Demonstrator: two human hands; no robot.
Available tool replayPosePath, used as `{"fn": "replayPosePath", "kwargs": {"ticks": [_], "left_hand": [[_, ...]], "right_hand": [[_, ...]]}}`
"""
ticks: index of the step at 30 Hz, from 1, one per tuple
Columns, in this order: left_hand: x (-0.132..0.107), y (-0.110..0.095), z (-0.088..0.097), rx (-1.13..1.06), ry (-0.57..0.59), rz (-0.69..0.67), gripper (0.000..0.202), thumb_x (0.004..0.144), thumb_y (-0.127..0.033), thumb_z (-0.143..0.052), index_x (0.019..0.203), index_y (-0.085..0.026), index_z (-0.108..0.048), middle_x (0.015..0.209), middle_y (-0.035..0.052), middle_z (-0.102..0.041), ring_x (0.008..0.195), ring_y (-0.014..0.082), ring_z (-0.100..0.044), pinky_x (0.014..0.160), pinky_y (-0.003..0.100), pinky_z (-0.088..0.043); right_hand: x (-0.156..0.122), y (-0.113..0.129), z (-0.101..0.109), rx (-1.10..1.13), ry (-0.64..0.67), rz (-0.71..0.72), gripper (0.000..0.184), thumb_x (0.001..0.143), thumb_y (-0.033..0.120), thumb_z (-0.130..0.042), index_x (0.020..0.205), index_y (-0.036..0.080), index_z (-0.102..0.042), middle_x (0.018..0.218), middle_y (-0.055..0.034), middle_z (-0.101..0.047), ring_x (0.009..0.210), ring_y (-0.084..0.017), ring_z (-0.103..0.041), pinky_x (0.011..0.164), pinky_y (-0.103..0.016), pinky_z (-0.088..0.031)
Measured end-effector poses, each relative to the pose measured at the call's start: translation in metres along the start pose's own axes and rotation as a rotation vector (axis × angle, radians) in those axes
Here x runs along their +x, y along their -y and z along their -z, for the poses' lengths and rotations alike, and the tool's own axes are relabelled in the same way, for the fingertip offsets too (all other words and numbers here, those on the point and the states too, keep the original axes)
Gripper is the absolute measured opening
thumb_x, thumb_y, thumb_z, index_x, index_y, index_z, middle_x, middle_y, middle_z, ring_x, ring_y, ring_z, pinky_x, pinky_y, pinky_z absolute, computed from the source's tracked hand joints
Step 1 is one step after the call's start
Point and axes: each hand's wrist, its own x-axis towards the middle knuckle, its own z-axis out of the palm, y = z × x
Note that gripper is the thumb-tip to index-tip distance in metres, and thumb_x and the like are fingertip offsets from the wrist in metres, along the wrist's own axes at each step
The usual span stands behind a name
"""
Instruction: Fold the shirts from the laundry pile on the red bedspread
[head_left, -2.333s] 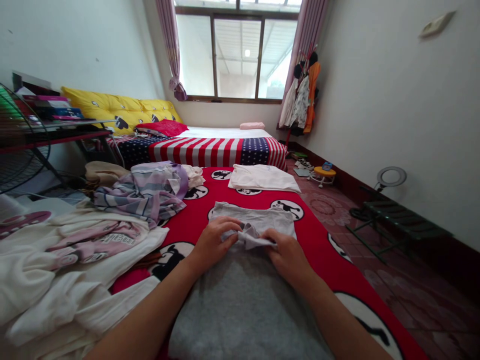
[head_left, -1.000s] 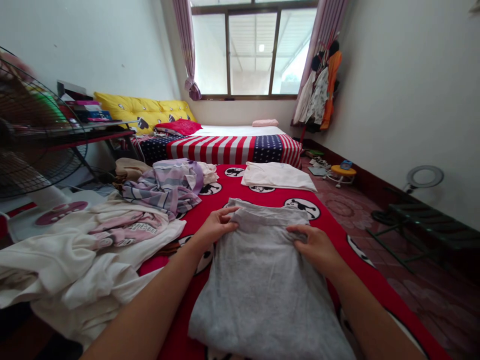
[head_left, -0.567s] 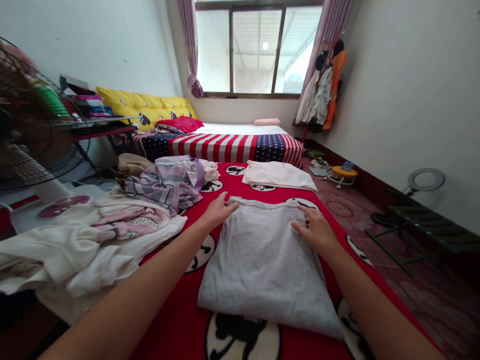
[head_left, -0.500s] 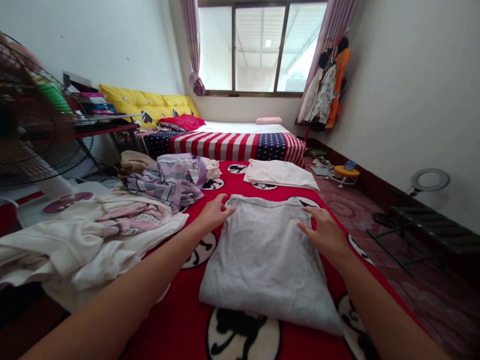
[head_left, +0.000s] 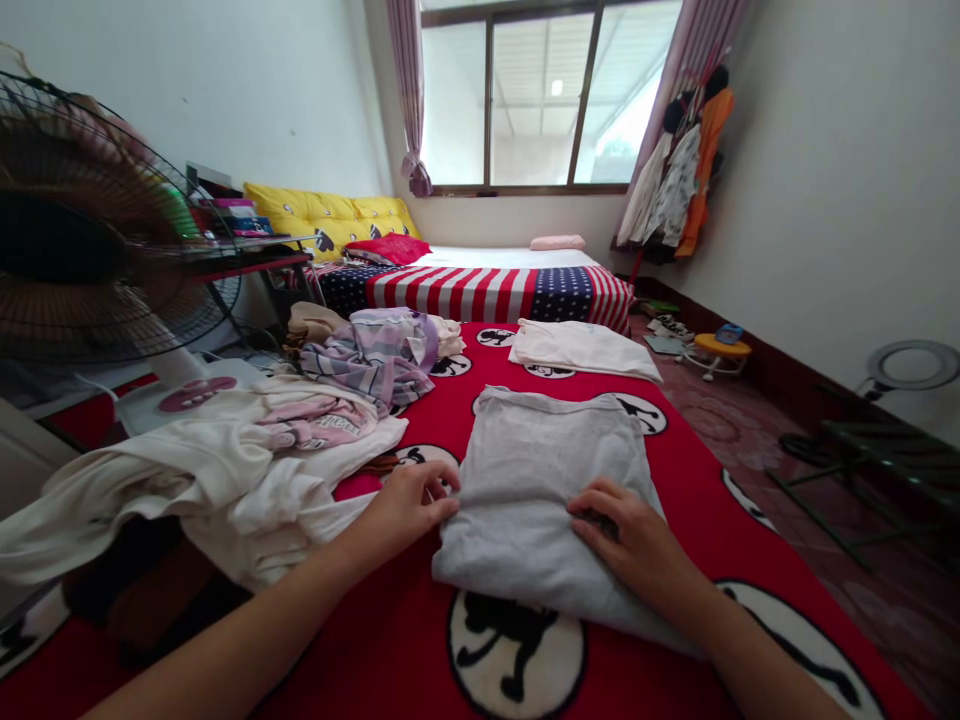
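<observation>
A light grey garment (head_left: 551, 450), folded into a rough rectangle with a crease across its middle, lies flat before me. My left hand (head_left: 416, 503) is at its left edge, fingers bent and thumb apart from them. Resting on the cloth right of the middle is my right hand (head_left: 626, 540), its curled fingertips and thumb touching the fabric with a gap between them. Beyond the grey garment lies a folded white garment (head_left: 581, 348).
A red blanket (head_left: 390, 640) with round black-and-white figures spreads under everything. On the left are a heap of white clothes (head_left: 225, 460), a striped lilac garment (head_left: 371, 355) and a fan (head_left: 112, 250). A dark folding bench (head_left: 892, 460) stands to the right.
Both hands have come back toward me from the garment's far corners to its middle. A crease now crosses the cloth between them. The view has turned slightly left.
</observation>
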Motion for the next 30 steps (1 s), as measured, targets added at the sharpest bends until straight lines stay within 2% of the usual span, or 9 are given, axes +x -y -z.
{"fn": "replayPosePath", "kwargs": {"ticks": [6,9,12,15,18,21,24,27,30], "left_hand": [[0.004,0.003,0.005,0.166,-0.035,-0.086,0.013,0.075,-0.026,-0.061,0.080,-0.020,-0.071,0.069,0.0018,-0.068,0.062,0.0164,-0.059,0.059,0.025,-0.042],[0.025,0.000,0.002,0.154,-0.123,-0.130,0.021,0.075,-0.026,-0.061,0.093,-0.020,-0.071,0.081,0.0041,-0.071,0.070,0.0184,-0.063,0.066,0.028,-0.047],[0.058,-0.004,-0.001,0.143,-0.158,-0.218,0.033,0.077,-0.025,-0.060,0.108,-0.019,-0.068,0.104,0.0085,-0.070,0.092,0.0222,-0.065,0.084,0.032,-0.049],[0.094,-0.009,-0.006,0.136,-0.026,-0.384,0.036,0.082,-0.025,-0.054,0.116,-0.018,-0.065,0.126,0.0094,-0.061,0.119,0.0233,-0.055,0.104,0.034,-0.039],[0.121,-0.011,-0.014,0.255,0.185,-0.411,0.044,0.089,-0.032,-0.045,0.128,-0.015,-0.055,0.141,0.0102,-0.047,0.134,0.0216,-0.039,0.112,0.034,-0.028],[0.136,-0.014,-0.021,0.475,0.293,-0.365,0.054,0.095,-0.042,-0.034,0.142,-0.015,-0.038,0.152,0.0092,-0.029,0.141,0.0201,-0.023,0.115,0.037,-0.020],[0.139,-0.025,-0.027,0.615,0.291,-0.309,0.056,0.096,-0.048,-0.029,0.144,-0.020,-0.033,0.154,0.0065,-0.024,0.142,0.0223,-0.020,0.114,0.047,-0.017],[0.133,-0.047,-0.038,0.754,0.159,-0.228,0.048,0.092,-0.044,-0.040,0.130,-0.018,-0.052,0.145,0.0104,-0.042,0.136,0.0298,-0.033,0.112,0.058,-0.015],[0.123,-0.066,-0.058,0.776,0.007,-0.223,0.035,0.090,-0.033,-0.045,0.109,-0.013,-0.066,0.124,0.0143,-0.061,0.125,0.0296,-0.047,0.112,0.052,-0.021]], "right_hand": [[-0.001,0.002,-0.002,-0.065,-0.024,-0.027,0.010,0.084,0.024,-0.054,0.086,0.022,-0.063,0.093,-0.0041,-0.060,0.084,-0.019,-0.059,0.076,-0.032,-0.047],[-0.002,0.009,-0.002,-0.092,-0.040,-0.011,0.011,0.085,0.024,-0.052,0.087,0.022,-0.063,0.093,-0.0042,-0.061,0.085,-0.020,-0.059,0.076,-0.032,-0.047],[0.002,0.024,-0.001,-0.147,-0.037,0.061,0.012,0.086,0.022,-0.053,0.087,0.022,-0.065,0.095,-0.0046,-0.064,0.089,-0.021,-0.059,0.081,-0.034,-0.045],[0.010,0.047,-0.004,-0.170,0.039,0.216,0.015,0.087,0.022,-0.053,0.094,0.023,-0.066,0.105,-0.0050,-0.066,0.097,-0.021,-0.059,0.090,-0.037,-0.043],[0.017,0.061,-0.016,-0.148,0.169,0.320,0.029,0.091,0.030,-0.050,0.116,0.025,-0.062,0.129,-0.0052,-0.059,0.118,-0.024,-0.051,0.104,-0.043,-0.034],[0.014,0.064,-0.032,-0.140,0.303,0.331,0.052,0.092,0.046,-0.044,0.141,0.027,-0.041,0.150,-0.0052,-0.035,0.139,-0.028,-0.027,0.113,-0.054,-0.015],[0.006,0.067,-0.038,-0.090,0.373,0.335,0.066,0.092,0.053,-0.041,0.149,0.025,-0.025,0.155,-0.0058,-0.022,0.144,-0.027,-0.014,0.115,-0.055,-0.003],[0.002,0.074,-0.028,0.051,0.404,0.347,0.058,0.091,0.051,-0.045,0.143,0.024,-0.039,0.150,-0.0066,-0.035,0.140,-0.025,-0.027,0.116,-0.049,-0.007],[0.006,0.070,-0.014,0.201,0.328,0.264,0.036,0.095,0.041,-0.041,0.111,0.022,-0.067,0.119,-0.0037,-0.066,0.115,-0.019,-0.058,0.108,-0.034,-0.032]]}}
